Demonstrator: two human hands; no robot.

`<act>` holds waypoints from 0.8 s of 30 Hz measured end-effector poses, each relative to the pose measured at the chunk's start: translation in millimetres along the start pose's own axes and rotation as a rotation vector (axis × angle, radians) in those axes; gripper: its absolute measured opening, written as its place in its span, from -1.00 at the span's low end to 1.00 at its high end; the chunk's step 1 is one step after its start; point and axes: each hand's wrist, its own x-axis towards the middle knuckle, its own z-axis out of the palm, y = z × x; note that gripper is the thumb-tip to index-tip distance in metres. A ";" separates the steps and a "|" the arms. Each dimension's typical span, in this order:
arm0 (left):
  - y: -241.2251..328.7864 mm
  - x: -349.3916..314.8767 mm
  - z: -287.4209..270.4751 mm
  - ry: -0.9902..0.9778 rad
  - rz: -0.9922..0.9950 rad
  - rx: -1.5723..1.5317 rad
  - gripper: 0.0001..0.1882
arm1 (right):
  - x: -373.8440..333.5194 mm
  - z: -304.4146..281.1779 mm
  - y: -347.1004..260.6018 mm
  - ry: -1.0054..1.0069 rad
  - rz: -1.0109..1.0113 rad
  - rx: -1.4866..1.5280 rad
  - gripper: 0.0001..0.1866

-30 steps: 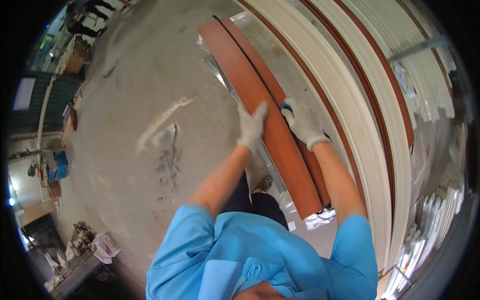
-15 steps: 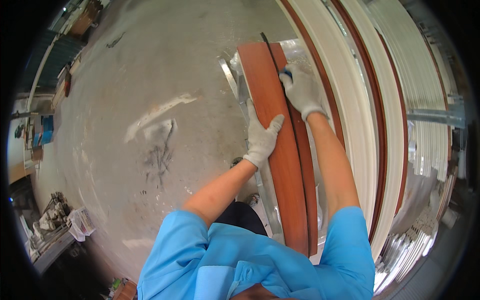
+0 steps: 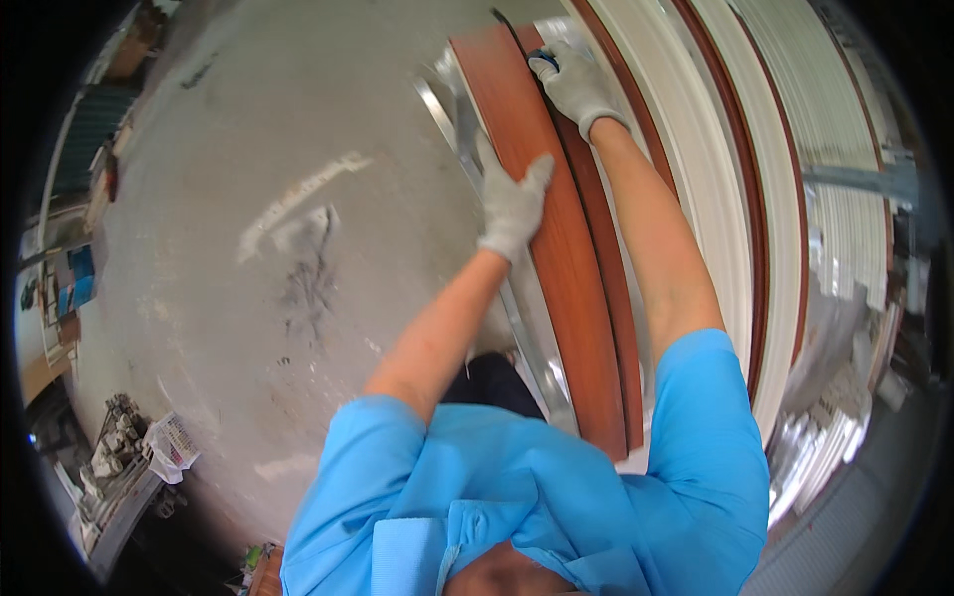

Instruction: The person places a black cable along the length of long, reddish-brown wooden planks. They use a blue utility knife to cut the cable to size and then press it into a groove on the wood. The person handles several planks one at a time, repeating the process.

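Note:
A long reddish-brown board [image 3: 542,189] lies lengthwise in front of me, its near end by my shirt. My left hand [image 3: 512,204], in a pale knit glove, grips its left edge, the thumb over the top face and the fingers along the side. A thin black strip [image 3: 564,124] runs down the board's right side, between it and a narrower brown strip [image 3: 614,273]. Close to the far end, my right hand [image 3: 576,84], also gloved, is closed around a small dark blue object [image 3: 543,60] at the black strip. The glove hides most of that object.
Long white panels [image 3: 701,199] with brown edges stretch along the right side. Beyond them are stacked ribbed white panels [image 3: 845,219]. A metal rail [image 3: 517,328] runs just left of the board. Grey floor [image 3: 209,288] spreads to the left; a cluttered bench [image 3: 124,487] stands lower left.
The view has shifted, so the board appears higher in the picture. My right hand has moved along the black strip toward its far end. My left hand still holds the board's left edge.

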 end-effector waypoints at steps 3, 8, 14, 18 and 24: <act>-2.4 4.7 2.0 0.035 -0.009 0.035 0.00 | -99.1 -18.4 19.4 -0.016 -0.031 0.061 -0.66; -7.9 -13.2 -0.7 -0.012 -0.101 -0.028 0.01 | -314.1 -73.2 34.3 -0.099 0.086 0.076 -0.66; -26.7 -192.7 -3.1 -0.211 -0.147 -0.215 -0.11 | -556.9 -126.7 52.5 -0.165 0.526 0.205 -0.60; -36.4 -295.1 -2.9 -0.156 -0.385 -0.185 -0.18 | -673.7 -151.1 60.6 0.174 0.913 0.599 -0.64; -37.9 -298.0 -6.8 -0.206 -0.353 -0.190 -0.23 | -776.5 -136.3 57.3 0.441 1.086 0.821 -0.73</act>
